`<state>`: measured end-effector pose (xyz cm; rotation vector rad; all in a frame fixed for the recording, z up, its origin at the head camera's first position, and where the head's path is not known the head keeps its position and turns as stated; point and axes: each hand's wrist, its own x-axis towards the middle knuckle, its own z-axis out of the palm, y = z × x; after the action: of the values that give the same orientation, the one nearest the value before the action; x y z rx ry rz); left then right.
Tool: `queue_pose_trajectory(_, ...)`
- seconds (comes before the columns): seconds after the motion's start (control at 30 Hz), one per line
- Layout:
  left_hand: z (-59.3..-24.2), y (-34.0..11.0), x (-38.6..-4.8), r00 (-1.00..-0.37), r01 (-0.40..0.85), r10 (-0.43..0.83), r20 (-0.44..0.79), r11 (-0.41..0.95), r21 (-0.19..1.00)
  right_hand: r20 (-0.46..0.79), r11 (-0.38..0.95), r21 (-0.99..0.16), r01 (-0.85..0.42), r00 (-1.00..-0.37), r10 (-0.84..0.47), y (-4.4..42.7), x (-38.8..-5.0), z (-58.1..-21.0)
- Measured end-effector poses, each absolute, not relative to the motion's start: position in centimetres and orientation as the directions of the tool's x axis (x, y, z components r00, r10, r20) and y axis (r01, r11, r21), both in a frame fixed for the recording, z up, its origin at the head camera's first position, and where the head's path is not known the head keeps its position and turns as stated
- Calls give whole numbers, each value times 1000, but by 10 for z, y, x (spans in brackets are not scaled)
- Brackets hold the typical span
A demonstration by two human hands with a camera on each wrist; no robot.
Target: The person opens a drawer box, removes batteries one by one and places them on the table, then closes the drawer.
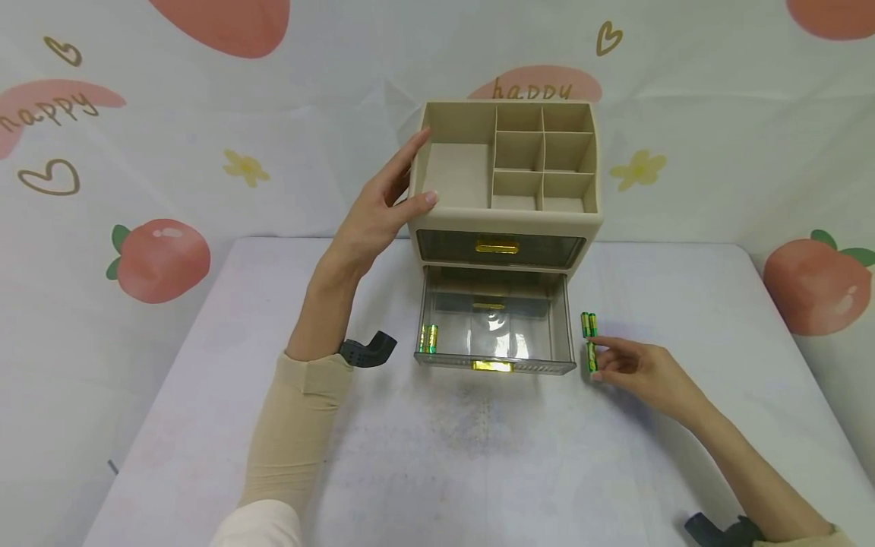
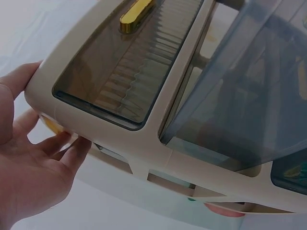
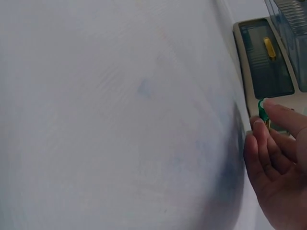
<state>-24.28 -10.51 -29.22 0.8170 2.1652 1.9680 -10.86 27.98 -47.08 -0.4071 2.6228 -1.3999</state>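
Observation:
A cream desktop drawer organizer [image 1: 506, 220] stands toward the back of the table, its clear lower drawer [image 1: 494, 363] pulled out. My left hand [image 1: 374, 209] grips the organizer's upper left side, thumb at the top rim and fingers along the side wall; the left wrist view shows those fingers bent against the side. Right of the drawer, my right hand [image 1: 632, 368] pinches a green and gold battery [image 1: 592, 358] between thumb and fingers. Just beyond it lie more such batteries [image 1: 589, 324], side by side. Inside the drawer, batteries [image 1: 432, 339] sit at the left end.
The organizer's top has one large compartment [image 1: 456, 175] and several small ones [image 1: 517, 150]. An upper drawer [image 1: 501, 249] with a gold handle is pushed in. White table [image 1: 410, 456] and a printed cloth backdrop [image 1: 328, 114] surround it. A dark wrist mount [image 1: 369, 351] sits on the left forearm.

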Motion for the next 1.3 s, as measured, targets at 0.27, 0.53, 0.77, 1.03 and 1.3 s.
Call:
queue_pose_trajectory(0.27, -293, -105, -244, -848, 323, 449, 282, 15, 946, 32, 578, -787, -214, -951, -309, 284, -111, -479)
queue_pose_trajectory(0.53, -293, -105, -244, -844, 323, 455, 282, 12, 946, -3, 595, -781, -187, -953, -303, 288, -113, -485)
queue_pose_trajectory(0.77, -294, -105, -244, -841, 323, 462, 282, 10, 946, -41, 603, -781, -160, -952, -305, 289, -116, -488)
queue_pose_trajectory(1.03, -294, -105, -244, -835, 332, 466, 291, 7, 943, -33, 626, -761, -170, -954, -299, 288, -116, -488)
queue_pose_trajectory(1.3, -295, -105, -246, -830, 333, 472, 298, -10, 943, -43, 636, -757, -150, -960, -277, 288, -116, -490)
